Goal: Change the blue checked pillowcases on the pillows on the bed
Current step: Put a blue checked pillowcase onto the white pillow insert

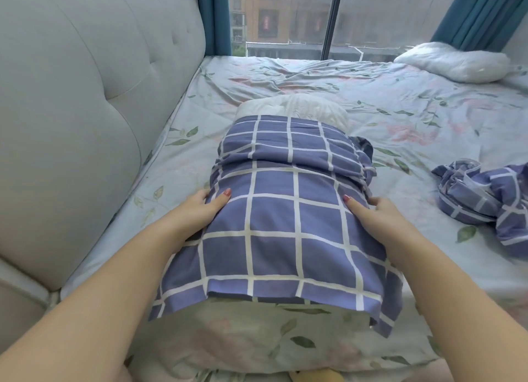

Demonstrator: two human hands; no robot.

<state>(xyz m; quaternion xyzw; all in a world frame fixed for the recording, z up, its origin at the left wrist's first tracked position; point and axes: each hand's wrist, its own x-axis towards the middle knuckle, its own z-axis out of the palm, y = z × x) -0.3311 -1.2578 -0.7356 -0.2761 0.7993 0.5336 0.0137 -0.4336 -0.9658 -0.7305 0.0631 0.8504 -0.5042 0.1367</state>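
**Both grips on the half-cased pillow**

At the bed's near edge a pale yellow shape (311,377) is cut off by the frame and too little of it shows to name. Just beyond it, floral cloth (257,333) bulges out from under the hem of the case (274,218). I cannot tell whether that cloth belongs to the pillow or to the bedding.

The blue checked case lies lengthwise near the headboard side of the bed, bunched in folds toward its far end. The left grip (205,207) holds its left side with the thumb on top and the fingers curled round the edge, their tips hidden. The right grip (368,213) holds the right side the same way. Both forearms run out of the frame.

The pillow (300,107) sticks out white and bare past the case's far end.

A strip of bed (177,164) shows between the pillow and the headboard (85,110). Toward the right edge a second case (485,193) lies crumpled, partly cut off. In the far right corner sits a bare pillow (454,62), well apart. Rumpled sheet runs on to the window (285,18), with curtains (483,10) at its sides.
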